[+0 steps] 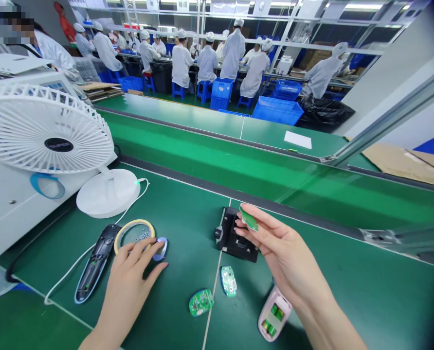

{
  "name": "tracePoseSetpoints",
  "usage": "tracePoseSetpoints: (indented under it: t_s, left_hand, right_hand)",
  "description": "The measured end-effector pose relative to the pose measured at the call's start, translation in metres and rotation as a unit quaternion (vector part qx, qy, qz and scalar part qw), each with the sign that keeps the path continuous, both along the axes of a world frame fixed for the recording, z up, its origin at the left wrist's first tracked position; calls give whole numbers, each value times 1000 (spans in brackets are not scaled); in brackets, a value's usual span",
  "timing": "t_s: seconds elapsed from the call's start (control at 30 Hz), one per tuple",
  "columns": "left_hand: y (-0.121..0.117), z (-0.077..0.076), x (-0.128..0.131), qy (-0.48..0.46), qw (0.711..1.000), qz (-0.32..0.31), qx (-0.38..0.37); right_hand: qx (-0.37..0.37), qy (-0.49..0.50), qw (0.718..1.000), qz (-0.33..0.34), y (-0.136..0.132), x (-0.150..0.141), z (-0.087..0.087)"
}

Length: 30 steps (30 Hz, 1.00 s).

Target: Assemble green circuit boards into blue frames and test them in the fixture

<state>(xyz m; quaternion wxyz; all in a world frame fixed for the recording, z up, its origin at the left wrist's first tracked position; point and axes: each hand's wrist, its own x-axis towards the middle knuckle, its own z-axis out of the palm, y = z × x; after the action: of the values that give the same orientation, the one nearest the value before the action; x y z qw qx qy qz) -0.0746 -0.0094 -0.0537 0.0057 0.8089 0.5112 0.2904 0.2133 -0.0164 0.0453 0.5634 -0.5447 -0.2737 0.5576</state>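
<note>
One green circuit board [249, 218] is pinched in your right hand [284, 243], raised near the black fixture [231, 244]; grip only its edges. Your left hand [131, 277] is half open, thumb spread, fingertips at the pale-blue oval piece [161, 250]; mind the screws [143, 235] inside the tape roll [152, 227].

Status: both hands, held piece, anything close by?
Right hand pinching green board. Left hand open by tape roll. Black block partly behind right hand.

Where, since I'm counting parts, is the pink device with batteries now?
In the head view, the pink device lies on the green bench, low and right of centre, below the right hand and right of two small circuit boards.
</note>
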Motion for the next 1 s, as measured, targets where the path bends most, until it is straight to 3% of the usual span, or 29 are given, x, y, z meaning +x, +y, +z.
tracePoseSetpoints:
  t_s: [0.2,0.4,0.57,0.77,0.83,0.9,0.97,1.0]
  left_hand:
    - [5,1,5,89,995,2,33]
    - [23,7,-6,132,986,-90,46]
    - [30,7,-3,100,978,-161,89]
    - [39,6,4,42,991,-97,80]
    - [42,12,9,-3,997,-55,52]
    - [40,22,18,-86,996,1,-25]
    - [32,36,32,-225,960,58,-155]
    - [26,44,41,-306,922,76,-226]
  right_hand:
    - [-20,-3,1000,-1,1,-3,2]
    - [-5,-13,1000,20,-2,-2,4]
    - [5,-14,1000,26,-2,-2,3]
    - [-3,0,1000,24,-3,-3,6]
    - [-7,8,1000,23,-4,-4,8]
    - [-5,15,999,28,-4,-4,9]
    - [5,11,999,45,-5,-6,10]
    - [14,-1,998,56,-5,-7,9]
